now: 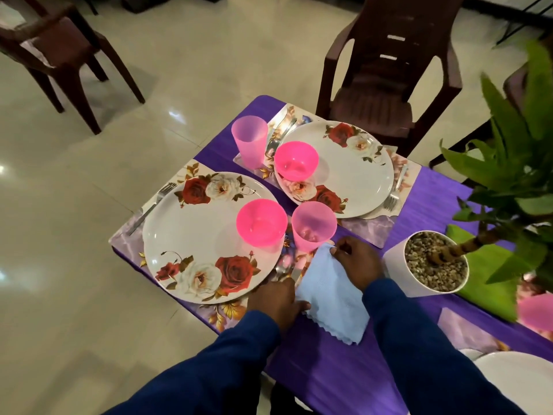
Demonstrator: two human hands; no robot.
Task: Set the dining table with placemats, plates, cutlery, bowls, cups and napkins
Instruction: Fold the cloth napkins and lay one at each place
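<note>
The napkin [330,298], a pale blue cloth with a zigzag edge, is lying on the purple table [338,369] just beside the near plate [191,232], between the two hands. The right hand [356,262] is pinching the napkin's far corner with curled fingers, close to the near cup [312,224]. The left hand [275,301] is gripping the napkin's near left edge, its knuckles lying against the rim of the near plate. Both arms are wearing dark blue sleeves [425,339].

The near plate, white with red and white roses, is sitting on a floral placemat [223,314] and is carrying a bright pink bowl [261,221] on its right side. A fork [154,205] is lying along its left rim. The near cup, a paler pink, is standing just right of that bowl.

Further off, the far plate [353,166] is resting on its own placemat [372,232] with a second pink bowl [295,160] on its left part, a second fork [395,190] at its right edge, and the far cup [250,142] standing to the left.

A potted plant [434,262] in a white pot filled with pebbles is standing on the table to the right of the hands. A brown plastic chair [389,70] is facing the far setting.
</note>
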